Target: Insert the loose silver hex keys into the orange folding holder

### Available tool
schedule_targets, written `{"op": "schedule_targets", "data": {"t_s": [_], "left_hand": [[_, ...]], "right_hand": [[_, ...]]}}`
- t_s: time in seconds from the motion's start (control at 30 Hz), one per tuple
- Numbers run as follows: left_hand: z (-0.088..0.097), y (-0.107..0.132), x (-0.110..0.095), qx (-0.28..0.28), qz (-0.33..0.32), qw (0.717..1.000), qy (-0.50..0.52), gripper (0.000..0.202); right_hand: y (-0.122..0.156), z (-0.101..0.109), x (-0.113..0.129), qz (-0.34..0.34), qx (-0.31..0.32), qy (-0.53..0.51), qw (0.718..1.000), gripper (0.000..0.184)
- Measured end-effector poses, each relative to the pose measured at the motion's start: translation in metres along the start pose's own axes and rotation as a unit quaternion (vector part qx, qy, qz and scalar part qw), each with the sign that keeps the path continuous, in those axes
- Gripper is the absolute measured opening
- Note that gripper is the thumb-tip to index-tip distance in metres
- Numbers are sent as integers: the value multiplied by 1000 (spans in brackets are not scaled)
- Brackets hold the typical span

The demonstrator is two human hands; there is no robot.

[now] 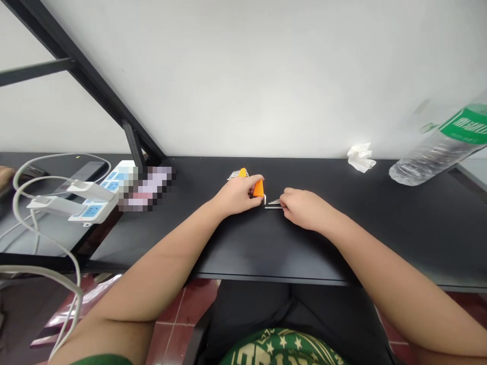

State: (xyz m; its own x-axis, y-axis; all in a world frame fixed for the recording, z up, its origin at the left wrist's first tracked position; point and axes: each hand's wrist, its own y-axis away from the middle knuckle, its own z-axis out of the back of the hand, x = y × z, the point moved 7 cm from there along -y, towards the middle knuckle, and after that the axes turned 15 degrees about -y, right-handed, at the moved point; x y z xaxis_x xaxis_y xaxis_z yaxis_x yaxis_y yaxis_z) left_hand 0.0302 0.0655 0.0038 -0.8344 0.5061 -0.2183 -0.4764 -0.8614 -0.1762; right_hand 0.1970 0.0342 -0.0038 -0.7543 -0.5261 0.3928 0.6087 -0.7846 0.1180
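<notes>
1. The left hand (pixel 239 195) holds an orange holder (pixel 258 189) over the middle of the black bench (pixel 243 248). Its thumb and fingers are pinching the holder.
2. Another yellow-orange piece (pixel 243 173) peeks out behind that hand, with a row of thin pins (pixel 234 175) next to it (I can't tell if it is joined to the orange part).
3. The right hand (pixel 304 208) is just beside, with its fingers bunched together at the ends of some thin metal sticks (pixel 273 207). I can't tell if they are squeezing them. The sticks point toward the left hand.
4. A small bent piece of metal (pixel 265 199) shows just under the orange holder.
5. A crumpled tissue (pixel 361 157) sits near the wall, and a clear bottle (pixel 437 147) with a green label is at the right.
6. A white power strip (pixel 111 185) with chargers in it is at the left.
</notes>
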Motion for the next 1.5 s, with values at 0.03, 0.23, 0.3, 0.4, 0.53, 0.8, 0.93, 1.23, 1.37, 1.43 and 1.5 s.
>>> {"op": "schedule_targets", "data": {"t_s": [0.03,0.23,0.3,0.4,0.53,0.8,0.93,1.23,1.37,1.43,1.5], "left_hand": [[0,0,0,1,1,1000,1,41],[-1,-1,3,12,15,1000,23,47],[-1,0,4,10,16,999,33,47],[-3,1,4,6,9,998,59,47],[-3,2,2,-1,2,997,73,43],[-3,2,-3,-4,-6,995,96,41],[-4,2,-5,0,-7,994,113,39],[-3,2,-5,-21,-8,994,108,37],[-6,2,-6,-7,-7,993,116,37],[-6,1,-4,-11,0,994,113,37],[-6,0,-3,-18,4,994,106,36]], "right_hand": [[0,0,2,1,0,5,1000,14],[5,25,-7,13,-71,-65,995,11],[6,36,-15,29,-107,-114,987,11],[7,43,-20,68,-140,-150,976,11],[6,39,-13,103,-150,-128,975,13],[9,34,-2,126,-139,-71,980,23],[11,37,-3,136,-146,-81,977,24],[10,39,-5,144,-152,-106,972,23],[11,39,-3,147,-141,-105,973,23],[11,40,-3,146,-140,-105,974,23],[12,41,-3,143,-141,-106,974,23]]}}
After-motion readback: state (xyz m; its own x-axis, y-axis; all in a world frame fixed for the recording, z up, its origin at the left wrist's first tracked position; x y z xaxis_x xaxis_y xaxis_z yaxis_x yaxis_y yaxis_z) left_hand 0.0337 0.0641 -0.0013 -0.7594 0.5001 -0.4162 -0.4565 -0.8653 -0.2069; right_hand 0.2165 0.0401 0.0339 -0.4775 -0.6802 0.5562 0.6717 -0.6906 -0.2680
